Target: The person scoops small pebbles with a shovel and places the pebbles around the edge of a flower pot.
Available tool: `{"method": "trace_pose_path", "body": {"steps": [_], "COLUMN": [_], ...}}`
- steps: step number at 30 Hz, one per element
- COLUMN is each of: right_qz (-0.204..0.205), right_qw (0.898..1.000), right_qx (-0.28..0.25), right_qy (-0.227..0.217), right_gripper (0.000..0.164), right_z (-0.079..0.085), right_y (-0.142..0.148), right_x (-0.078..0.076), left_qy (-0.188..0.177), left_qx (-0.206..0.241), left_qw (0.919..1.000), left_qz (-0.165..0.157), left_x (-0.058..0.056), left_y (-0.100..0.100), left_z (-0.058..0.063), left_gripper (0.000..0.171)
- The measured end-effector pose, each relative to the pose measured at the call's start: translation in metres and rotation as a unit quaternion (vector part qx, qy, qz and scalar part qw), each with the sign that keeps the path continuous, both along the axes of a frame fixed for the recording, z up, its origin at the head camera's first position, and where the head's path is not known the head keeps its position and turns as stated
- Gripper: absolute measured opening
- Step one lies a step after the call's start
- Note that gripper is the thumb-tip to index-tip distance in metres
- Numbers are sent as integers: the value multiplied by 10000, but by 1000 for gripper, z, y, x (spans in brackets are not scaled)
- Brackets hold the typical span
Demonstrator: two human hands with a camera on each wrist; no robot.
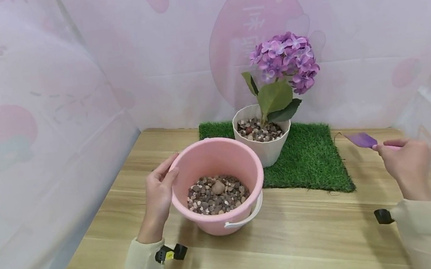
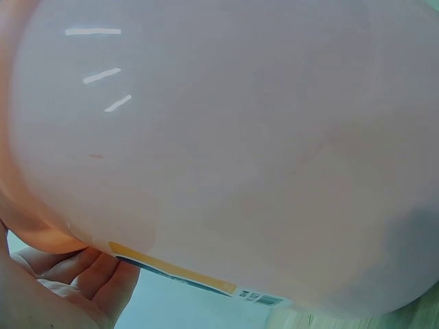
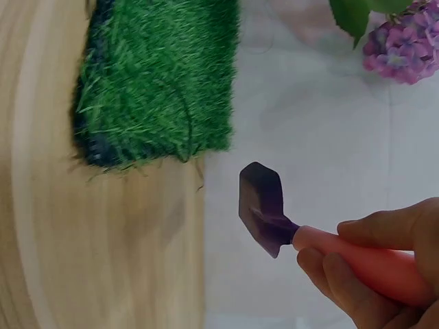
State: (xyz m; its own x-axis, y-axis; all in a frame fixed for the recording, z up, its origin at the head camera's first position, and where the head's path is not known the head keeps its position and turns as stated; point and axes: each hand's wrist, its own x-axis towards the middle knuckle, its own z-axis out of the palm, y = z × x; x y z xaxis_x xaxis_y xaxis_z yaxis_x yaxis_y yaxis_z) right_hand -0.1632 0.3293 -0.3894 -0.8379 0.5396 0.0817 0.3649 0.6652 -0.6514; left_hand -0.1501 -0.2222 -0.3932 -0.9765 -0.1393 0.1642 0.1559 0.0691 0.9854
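Note:
A pink bucket [image 1: 218, 152] with a white handle [image 1: 246, 216] stands mid-table, pebbles [image 1: 217, 195] covering its bottom. My left hand [image 1: 159, 192] grips its rim on the left side, thumb on the near face and fingers behind. The bucket's pale wall [image 2: 226, 151] fills most of the left wrist view, with the hand's fingers [image 2: 103, 284] under the rim. On the far right my right hand [image 1: 407, 163] holds a small trowel by its pink handle [image 3: 363, 260]. The trowel's purple blade [image 1: 361, 140] points left, in the air near the table's back edge.
Behind the bucket, a white pot [image 1: 264, 150] holds pebbles and a plant with purple flowers [image 1: 285, 61]. It stands on a green turf mat [image 1: 310, 167]. Printed cloth walls [image 1: 177, 94] close off the back and sides of the wooden table [image 1: 295, 242].

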Motion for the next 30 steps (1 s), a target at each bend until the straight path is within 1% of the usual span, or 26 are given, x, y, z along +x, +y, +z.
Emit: {"method": "trace_pose_path", "body": {"steps": [3,8,12,16,18,20,22,25,27,30], "right_qz": [137,261,210,190,323,534,774,1050,1170,1219], "right_qw": [9997,9989,9993,9993,9987,9968,9934,9881,9864,9854], "right_qx": [150,356,263,202,306,520,808,1089,1100,1094], "right_qy": [-118,-137,-167,-231,-250,-281,-265,-271,-345,-457], "right_gripper": [43,41,41,45,48,49,47,42,42,42], "right_z": [-8,-23,-34,-40,-42,-44,-46,-51,-55,-61], "right_y": [5,9,9,7,7,6,5,4,4,4], "right_x": [-2,-4,-6,-7,-5,-2,2,8,12,15], "left_qy": [-21,-32,-21,-23,-34,-42,-41,-18,6,31], "left_qx": [1,3,37,22,-3,-41,-44,-40,-27,-18], "left_qw": [10000,10000,10000,10000,10000,10000,10000,10000,10000,10000], "left_qz": [-1,2,19,41,61,66,75,49,29,12], "left_x": [0,0,-1,-1,0,0,0,0,0,0], "left_y": [0,0,-1,-1,-1,-1,-1,-1,0,0], "left_z": [1,0,-1,-1,-1,0,0,1,1,0], "left_gripper": [38,37,37,37,37,38,37,38,38,39]}}
